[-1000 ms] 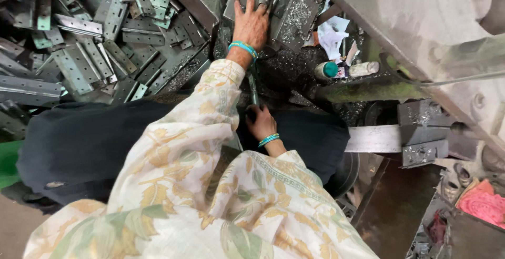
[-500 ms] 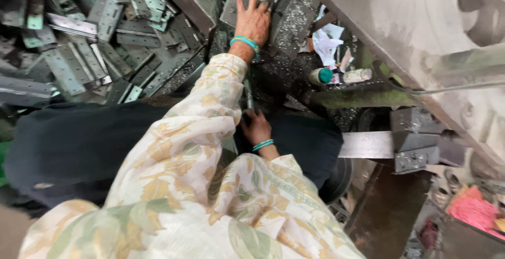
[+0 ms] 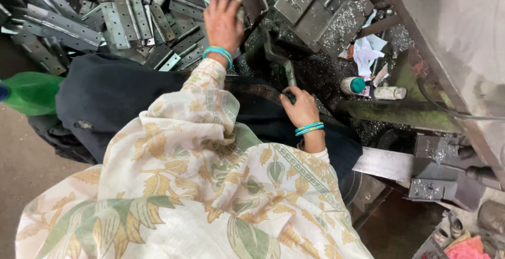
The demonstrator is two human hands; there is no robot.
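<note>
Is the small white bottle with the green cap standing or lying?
Lying: the bottle rests on its side among metal shavings, cap pointing right.

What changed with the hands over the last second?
The left hand pulled back from the machine bed toward the pile of metal plates and now holds a small piece in its fingertips. The right hand stays gripping the lever handle.

Left hand (image 3: pixel 223 23) fingertips blurred; grasped piece indiscernible.

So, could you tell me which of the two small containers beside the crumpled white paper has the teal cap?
The left small container, nearer the right hand; the other one lies all whitish.
</note>
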